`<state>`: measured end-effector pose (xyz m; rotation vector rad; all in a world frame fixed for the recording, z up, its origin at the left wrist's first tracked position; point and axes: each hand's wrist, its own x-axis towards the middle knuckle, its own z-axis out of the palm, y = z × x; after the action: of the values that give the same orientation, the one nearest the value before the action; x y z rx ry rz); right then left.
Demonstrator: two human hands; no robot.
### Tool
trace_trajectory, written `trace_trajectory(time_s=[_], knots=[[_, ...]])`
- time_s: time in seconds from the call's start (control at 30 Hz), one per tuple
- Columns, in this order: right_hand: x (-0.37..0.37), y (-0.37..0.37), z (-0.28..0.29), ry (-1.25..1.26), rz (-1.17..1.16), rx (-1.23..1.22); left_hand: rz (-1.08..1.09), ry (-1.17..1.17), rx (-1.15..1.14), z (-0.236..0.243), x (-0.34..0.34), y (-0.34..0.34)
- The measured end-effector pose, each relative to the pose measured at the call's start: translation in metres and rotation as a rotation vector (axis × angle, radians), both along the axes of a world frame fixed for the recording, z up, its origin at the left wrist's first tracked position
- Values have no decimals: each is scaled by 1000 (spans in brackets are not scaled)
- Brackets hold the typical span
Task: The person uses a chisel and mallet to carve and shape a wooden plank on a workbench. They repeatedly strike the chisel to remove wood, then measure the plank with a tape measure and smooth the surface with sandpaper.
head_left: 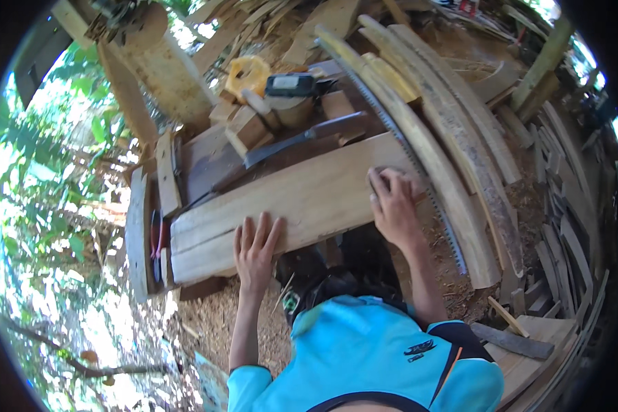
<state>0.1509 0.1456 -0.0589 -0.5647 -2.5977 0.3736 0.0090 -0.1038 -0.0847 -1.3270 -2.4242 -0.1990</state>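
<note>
Turquoise cloth covers the person's torso, the shirt (364, 343) lying nearest, with dark trousers (374, 264) beyond it. Just past them is a long pale wooden board (309, 198), lying slantwise across the surface (206, 159). Near its left end, the left hand (255, 250) rests flat, fingers straight and slightly parted, pressing rather than gripping. Toward its right end, the right hand (397, 206) lies with fingers bent; a dark edge shows by them, but I cannot tell whether they hold anything. At the surface's left end, a narrow gap beside a weathered wooden strip (139, 233) contains a tool with red handles (156, 237). Beyond the board lies a machete (281, 146), its blade pointing left. Farther on stand wooden blocks (247, 129) and a round block (290, 111) bearing a dark box (290, 85), closed on the side that shows. Behind is a yellow container (257, 84); what it contains cannot be made out. Long curved timbers (453, 130) stretch along the right, a toothed blade (395, 130) beside the nearest. Green foliage (69, 123) fills the far left.
</note>
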Motion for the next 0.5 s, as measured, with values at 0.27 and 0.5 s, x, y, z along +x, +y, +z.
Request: trace_trajectory(time_s=[0.27,0.5], knots=[[-18,15,32,287,11,145,-86,-152,45,59,-29,11],[-34,12,45,323,25,148,-89,30,69,89,-45,20]])
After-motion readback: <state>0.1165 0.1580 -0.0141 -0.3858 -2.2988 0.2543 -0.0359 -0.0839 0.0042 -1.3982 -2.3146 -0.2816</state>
